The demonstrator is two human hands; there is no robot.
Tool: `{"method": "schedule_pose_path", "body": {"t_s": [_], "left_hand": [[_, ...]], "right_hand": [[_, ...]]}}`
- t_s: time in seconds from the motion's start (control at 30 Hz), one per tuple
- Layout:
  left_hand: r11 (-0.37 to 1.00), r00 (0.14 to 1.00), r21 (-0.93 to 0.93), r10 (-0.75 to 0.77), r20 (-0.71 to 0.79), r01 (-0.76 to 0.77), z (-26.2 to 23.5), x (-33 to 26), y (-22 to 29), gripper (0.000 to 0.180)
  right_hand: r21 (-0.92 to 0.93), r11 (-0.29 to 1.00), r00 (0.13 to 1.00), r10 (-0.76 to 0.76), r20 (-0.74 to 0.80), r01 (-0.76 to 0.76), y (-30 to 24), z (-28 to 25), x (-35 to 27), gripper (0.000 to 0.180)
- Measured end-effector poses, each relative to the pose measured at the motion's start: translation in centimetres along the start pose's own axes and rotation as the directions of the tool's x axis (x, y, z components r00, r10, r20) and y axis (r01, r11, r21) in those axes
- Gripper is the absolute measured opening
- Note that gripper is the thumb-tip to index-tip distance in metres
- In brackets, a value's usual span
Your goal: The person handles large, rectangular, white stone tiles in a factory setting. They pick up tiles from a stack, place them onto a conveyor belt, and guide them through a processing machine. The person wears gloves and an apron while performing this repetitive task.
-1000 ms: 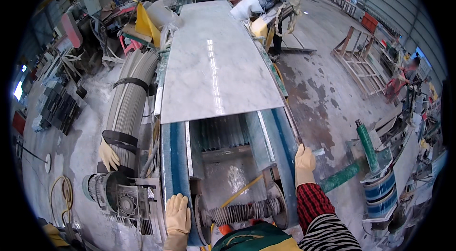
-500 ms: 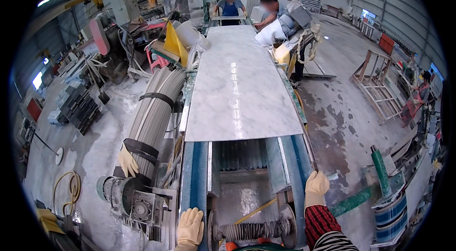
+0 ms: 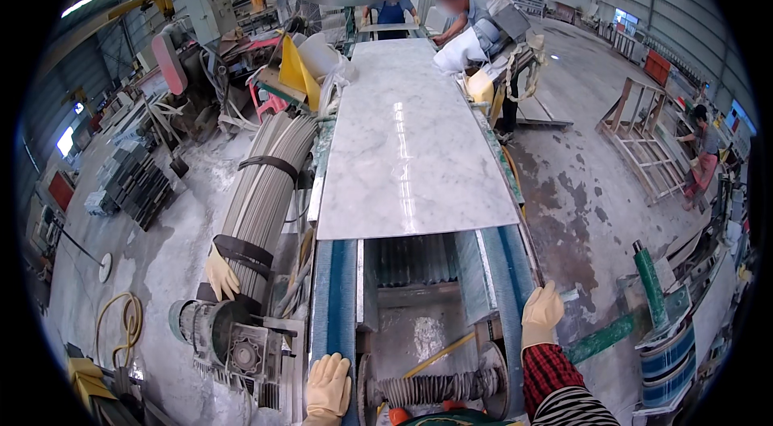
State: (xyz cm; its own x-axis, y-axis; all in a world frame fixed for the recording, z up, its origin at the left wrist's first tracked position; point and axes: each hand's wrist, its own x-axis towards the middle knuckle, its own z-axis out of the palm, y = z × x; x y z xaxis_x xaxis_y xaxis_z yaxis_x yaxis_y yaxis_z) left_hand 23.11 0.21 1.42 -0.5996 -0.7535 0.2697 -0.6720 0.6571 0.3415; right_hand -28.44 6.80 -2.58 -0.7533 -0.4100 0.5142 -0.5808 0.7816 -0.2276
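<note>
A pale, grey-veined slab (image 3: 411,152) lies flat on the conveyor straight ahead of the person, its near end across the left blue belt (image 3: 333,305) and the right blue belt (image 3: 506,273). Its long axis points away from the body, along the belts, and its near edge crosses almost squarely between the two sides. Both hands are on the near side of that edge and apart from the slab. The gloved right hand (image 3: 542,313) is the nearer one: it sits at the outer rail (image 3: 531,261) on the right, with the slab's near right corner ahead of it and slightly to the left. Its fingers are bent and drawn together at the rail; the inner side is turned from view, so I cannot tell whether they pinch it. The gloved left hand (image 3: 328,384) is farther back, low on the left belt's side, its fingers extended side by side, pointing forward and pinching nothing; the slab's near left corner lies almost straight ahead, well apart, with bare belt between. Between the hands, nearer the body, is a ridged roller (image 3: 435,386). Left of the conveyor, a loose glove (image 3: 221,273) hangs on a strapped bundle of strips (image 3: 266,192), above a motor (image 3: 245,349).
</note>
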Motion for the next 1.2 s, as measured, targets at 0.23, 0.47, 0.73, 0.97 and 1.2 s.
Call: {"method": "schedule_pose_path", "body": {"t_s": [0.23,0.47,0.73,0.97,1.2], "left_hand": [[1.000,0.999,-0.012,-0.017,0.032,0.018,-0.2,-0.1,0.2,0.045],[0.998,1.000,0.056,-0.020,0.007,0.020,-0.1,-0.5,0.7,0.046],[1.000,1.000,0.023,-0.003,0.013,0.003,0.0,-0.8,0.3,0.044],[1.000,1.000,0.002,0.009,0.019,-0.010,-0.2,-0.6,0.7,0.044],[1.000,0.996,-0.001,-0.019,0.086,0.019,-1.3,-0.1,2.1,0.043]], "right_hand": [[-0.021,0.991,0.989,-0.134,-0.060,0.133,-0.7,-1.4,0.3,0.016],[0.202,0.885,0.894,-0.441,0.077,0.419,-2.6,-3.8,1.3,0.015],[0.166,0.912,0.906,-0.399,0.144,0.375,-2.0,-2.7,0.9,0.025],[0.118,0.926,0.912,-0.375,0.166,0.360,0.5,0.5,-0.1,0.040],[0.166,0.925,0.908,-0.371,0.195,0.342,-0.1,-0.5,-0.1,0.046]]}}
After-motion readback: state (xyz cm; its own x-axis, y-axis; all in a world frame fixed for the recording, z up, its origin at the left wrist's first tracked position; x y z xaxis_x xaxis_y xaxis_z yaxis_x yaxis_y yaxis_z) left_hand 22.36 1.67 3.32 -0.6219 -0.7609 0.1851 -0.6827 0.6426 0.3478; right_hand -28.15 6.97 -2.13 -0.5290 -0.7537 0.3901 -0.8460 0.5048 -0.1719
